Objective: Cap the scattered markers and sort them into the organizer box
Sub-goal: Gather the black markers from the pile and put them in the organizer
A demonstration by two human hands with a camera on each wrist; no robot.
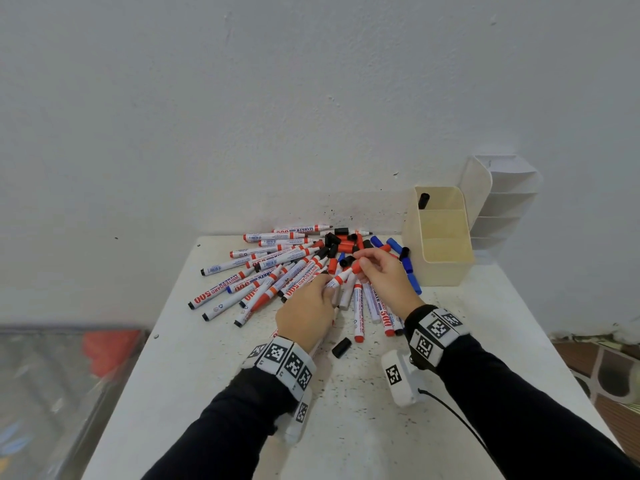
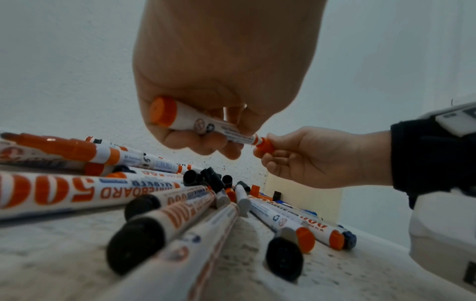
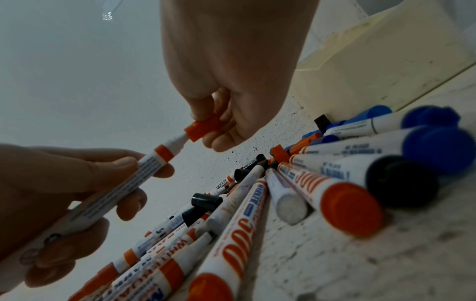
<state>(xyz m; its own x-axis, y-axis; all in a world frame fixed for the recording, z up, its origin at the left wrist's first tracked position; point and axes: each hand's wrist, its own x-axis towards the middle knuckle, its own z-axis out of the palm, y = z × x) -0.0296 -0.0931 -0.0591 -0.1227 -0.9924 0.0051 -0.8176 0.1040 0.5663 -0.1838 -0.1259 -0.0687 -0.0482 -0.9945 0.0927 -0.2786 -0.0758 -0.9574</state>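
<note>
My left hand (image 1: 308, 306) grips a white marker with red ends (image 1: 337, 279) by its barrel, above the pile. My right hand (image 1: 382, 271) pinches a red cap (image 1: 356, 266) at the marker's tip. In the left wrist view the red cap (image 2: 265, 147) sits over the tip of the marker (image 2: 206, 124). In the right wrist view the cap (image 3: 203, 127) meets the nib end of the marker (image 3: 144, 173). A heap of white markers (image 1: 273, 271) and loose red, black and blue caps (image 1: 341, 242) lies on the table. The cream organizer box (image 1: 440, 237) stands at the right with one black marker (image 1: 423, 200) in its back compartment.
A white tiered holder (image 1: 502, 199) stands behind the organizer against the wall. A loose black cap (image 1: 341, 347) lies on the speckled white table (image 1: 207, 375) between my wrists. Blue markers (image 1: 412, 275) lie beside the organizer's left wall.
</note>
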